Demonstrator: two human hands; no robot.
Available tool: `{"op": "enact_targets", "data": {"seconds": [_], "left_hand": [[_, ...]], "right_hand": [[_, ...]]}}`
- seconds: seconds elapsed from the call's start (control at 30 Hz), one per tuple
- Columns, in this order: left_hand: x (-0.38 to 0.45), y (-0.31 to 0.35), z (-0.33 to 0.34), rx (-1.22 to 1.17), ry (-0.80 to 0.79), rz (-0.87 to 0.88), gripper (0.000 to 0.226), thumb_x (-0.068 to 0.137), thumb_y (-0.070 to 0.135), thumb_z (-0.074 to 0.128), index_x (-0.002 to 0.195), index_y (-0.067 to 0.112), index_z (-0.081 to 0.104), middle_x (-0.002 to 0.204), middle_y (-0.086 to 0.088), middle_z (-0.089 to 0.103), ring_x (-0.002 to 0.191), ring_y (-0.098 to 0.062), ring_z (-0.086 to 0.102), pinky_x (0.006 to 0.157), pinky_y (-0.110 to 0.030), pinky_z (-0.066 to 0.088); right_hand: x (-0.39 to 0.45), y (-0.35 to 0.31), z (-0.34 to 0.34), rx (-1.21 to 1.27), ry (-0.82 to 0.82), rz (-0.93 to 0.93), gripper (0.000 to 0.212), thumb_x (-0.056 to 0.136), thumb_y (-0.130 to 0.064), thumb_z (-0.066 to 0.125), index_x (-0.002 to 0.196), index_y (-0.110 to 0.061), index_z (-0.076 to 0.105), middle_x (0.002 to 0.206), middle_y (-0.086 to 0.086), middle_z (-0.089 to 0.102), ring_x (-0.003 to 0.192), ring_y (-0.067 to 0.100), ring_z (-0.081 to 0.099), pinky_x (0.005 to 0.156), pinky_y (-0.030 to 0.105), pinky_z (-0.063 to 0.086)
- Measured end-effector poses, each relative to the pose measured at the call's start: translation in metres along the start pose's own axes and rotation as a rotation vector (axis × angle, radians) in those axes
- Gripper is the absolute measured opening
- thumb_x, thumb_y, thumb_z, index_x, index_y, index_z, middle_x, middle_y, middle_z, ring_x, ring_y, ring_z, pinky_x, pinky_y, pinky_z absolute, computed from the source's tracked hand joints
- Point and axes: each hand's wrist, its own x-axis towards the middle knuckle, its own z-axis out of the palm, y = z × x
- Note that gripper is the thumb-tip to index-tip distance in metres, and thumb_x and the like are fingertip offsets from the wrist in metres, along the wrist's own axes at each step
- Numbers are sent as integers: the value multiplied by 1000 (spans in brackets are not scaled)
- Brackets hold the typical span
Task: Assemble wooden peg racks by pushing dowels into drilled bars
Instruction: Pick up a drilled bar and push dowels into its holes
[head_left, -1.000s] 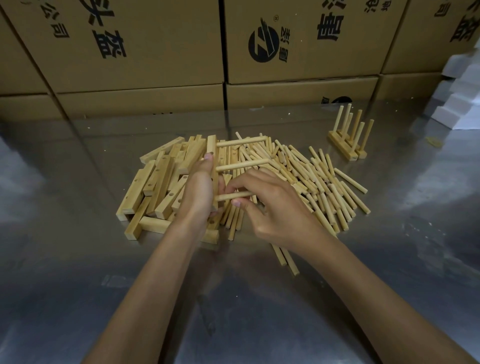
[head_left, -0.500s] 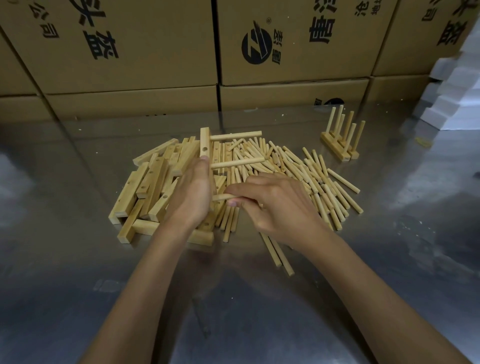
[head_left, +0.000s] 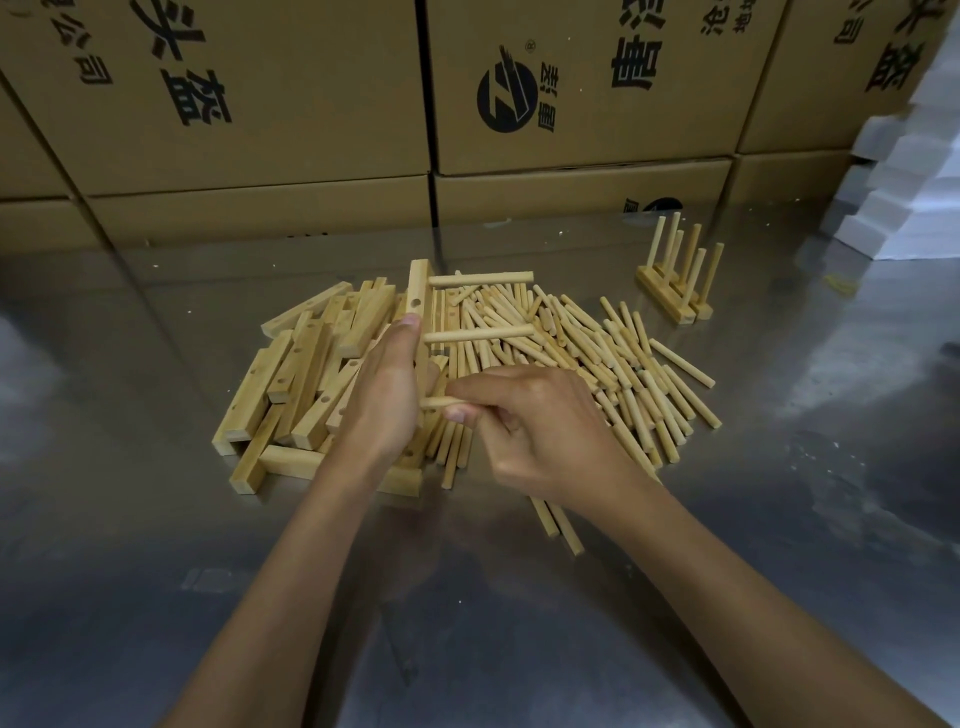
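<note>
My two hands, left (head_left: 387, 400) and right (head_left: 540, 431), work one drilled bar (head_left: 418, 296) bearing two seated dowels. Two finished racks (head_left: 675, 291) stand together. Loose bars (head_left: 301, 374) and loose dowels (head_left: 597, 358) are too many to count.

Dim, warm light; soft glare patches on the steel counter (head_left: 156, 519), wide-angle bending at edges, slight overall softness.

A shiny metal table (head_left: 519, 649) reflects dull light. Behind the table stand stacked brown cardboard boxes (head_left: 311, 104) with black printed characters. White foam blocks (head_left: 904, 171) stack right of the boxes.
</note>
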Motion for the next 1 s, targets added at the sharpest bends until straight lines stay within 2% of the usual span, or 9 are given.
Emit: {"op": "enact_targets", "data": {"seconds": [0.13, 0.23, 0.37, 0.47, 0.53, 0.6, 0.7, 0.8, 1.0], "left_hand": [[-4, 0, 3, 3, -45, -1, 70, 93, 65, 29, 147, 24, 47, 151, -17, 45, 114, -24, 63, 109, -59, 38], [-9, 2, 5, 70, -19, 2, 75, 83, 74, 23, 144, 38, 48, 146, 2, 55, 124, -12, 59, 112, -56, 36], [-4, -1, 4, 141, -43, -66, 76, 86, 73, 21, 143, 34, 51, 144, -4, 57, 136, -26, 48, 114, -57, 34], [2, -2, 0, 100, -44, -142, 59, 98, 65, 28, 141, 31, 51, 111, 13, 74, 107, -18, 60, 82, -42, 50], [3, -3, 0, 103, -31, -139, 50, 101, 63, 28, 139, 38, 49, 74, 27, 72, 81, -7, 60, 63, -33, 41], [2, -3, 1, 117, -30, -91, 53, 101, 62, 28, 141, 36, 51, 92, 21, 76, 71, 1, 65, 64, -31, 41], [-1, -5, 5, 64, -57, 1, 67, 96, 68, 28, 146, 28, 49, 145, -8, 56, 117, -13, 63, 101, -49, 45], [-3, -3, 7, 123, -11, 60, 81, 86, 74, 25, 147, 24, 46, 151, -13, 47, 139, -35, 44, 115, -64, 29], [-7, -7, 8, 183, 28, 147, 60, 102, 62, 22, 153, 34, 38, 159, 9, 39, 147, -12, 32, 122, -47, 22]], "right_hand": [[0, -1, -1, 119, -73, 108, 17, 95, -20, 61, 92, -20, 78, 63, -8, 66, 51, 9, 48, 52, 18, 30], [1, 0, -6, 83, -124, 128, 17, 96, -26, 60, 88, -23, 75, 58, -6, 61, 51, 15, 50, 51, 24, 35], [0, -8, -11, -286, -135, -61, 8, 92, -22, 57, 86, -24, 63, 57, -8, 51, 54, 17, 48, 54, 29, 42], [1, -10, -8, -338, -159, -101, 19, 89, -20, 47, 98, -20, 64, 59, -9, 44, 57, 16, 43, 56, 30, 39], [1, -9, -6, -311, -205, -41, 25, 92, -22, 45, 109, -26, 63, 60, -10, 47, 55, 14, 47, 54, 29, 38], [0, -7, -5, -218, -198, 21, 21, 97, -26, 48, 111, -31, 62, 55, -10, 48, 49, 11, 46, 51, 26, 32], [0, -4, -3, -41, -199, 121, 18, 98, -28, 52, 84, -38, 51, 50, -9, 46, 45, 8, 43, 50, 24, 23], [1, 2, 0, 121, -231, 225, 29, 97, -27, 55, 69, -29, 48, 54, -8, 48, 51, 9, 44, 52, 27, 26], [-1, 7, 3, 203, -236, 281, 20, 96, -28, 58, 77, -22, 61, 60, -7, 55, 58, 10, 50, 55, 31, 40]]}}
